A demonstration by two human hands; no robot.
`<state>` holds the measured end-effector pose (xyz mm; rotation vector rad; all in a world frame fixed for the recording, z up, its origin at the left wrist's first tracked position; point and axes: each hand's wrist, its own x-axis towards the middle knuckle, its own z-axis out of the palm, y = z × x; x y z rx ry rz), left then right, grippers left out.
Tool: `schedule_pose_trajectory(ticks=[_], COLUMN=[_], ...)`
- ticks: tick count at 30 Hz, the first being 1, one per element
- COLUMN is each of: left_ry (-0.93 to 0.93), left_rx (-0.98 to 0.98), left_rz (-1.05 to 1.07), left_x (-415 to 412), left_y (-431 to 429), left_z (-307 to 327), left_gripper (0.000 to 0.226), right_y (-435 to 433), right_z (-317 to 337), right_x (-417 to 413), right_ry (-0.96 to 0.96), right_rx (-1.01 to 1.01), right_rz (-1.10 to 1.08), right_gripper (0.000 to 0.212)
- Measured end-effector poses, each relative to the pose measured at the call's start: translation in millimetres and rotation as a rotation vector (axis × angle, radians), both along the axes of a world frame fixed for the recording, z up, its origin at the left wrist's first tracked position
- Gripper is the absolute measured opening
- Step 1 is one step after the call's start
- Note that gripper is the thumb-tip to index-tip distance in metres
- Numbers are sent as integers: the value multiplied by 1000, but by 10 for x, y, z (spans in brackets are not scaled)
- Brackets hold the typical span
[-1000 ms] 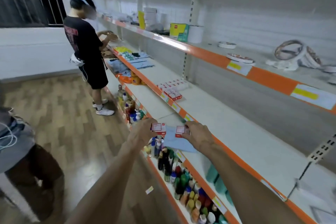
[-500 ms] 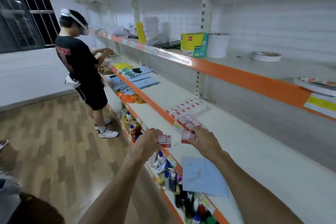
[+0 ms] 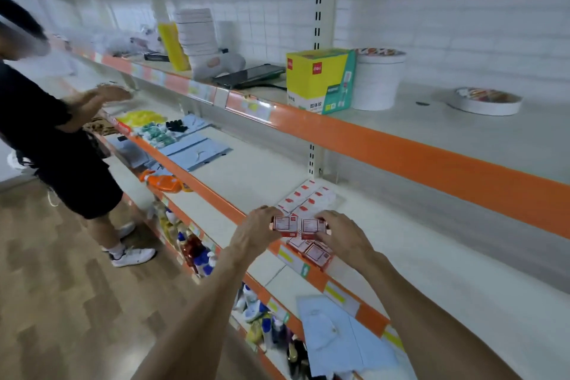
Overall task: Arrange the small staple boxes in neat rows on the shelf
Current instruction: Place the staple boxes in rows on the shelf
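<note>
My left hand (image 3: 257, 230) pinches a small red-and-white staple box (image 3: 284, 224). Right beside it my right hand (image 3: 340, 233) pinches a second staple box (image 3: 313, 227). Both boxes hover side by side just above the orange front edge of the middle shelf (image 3: 401, 259). Directly below them lie a few loose staple boxes (image 3: 313, 251) at the shelf edge. Behind them several staple boxes (image 3: 305, 199) lie in rows reaching toward the back upright.
Another person (image 3: 58, 145) in black stands at the left beside the same shelving. The upper shelf carries a yellow-green carton (image 3: 319, 80) and a white tub (image 3: 377, 77). Bottles (image 3: 192, 248) crowd the lowest shelf, and blue folders (image 3: 342, 336) lie below my arms.
I have moved left along the shelving. Both hands have carried their boxes up and forward, from beside the shelf edge to just above the loose boxes by the rows.
</note>
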<state>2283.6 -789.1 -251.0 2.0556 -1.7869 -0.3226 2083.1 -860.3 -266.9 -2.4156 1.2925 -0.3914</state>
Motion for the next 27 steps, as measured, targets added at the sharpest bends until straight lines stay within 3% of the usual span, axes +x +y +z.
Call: schedule_pose_trajectory(ticks=[9, 15, 27], left_ry=[-1, 34, 40], left_rx=[84, 186, 238], left_rz=[-390, -599, -650], left_x=[-22, -233, 19], left_y=[-1407, -1813, -1990], left_z=[-112, -223, -432], left_gripper=[48, 53, 53], right_y=[-564, -580, -582], right_z=[-108, -249, -447], right_x=[-221, -279, 31], right_ry=[-63, -50, 7], right_rx=[105, 148, 192], right_rz=[-399, -606, -712], right_gripper=[32, 34, 40])
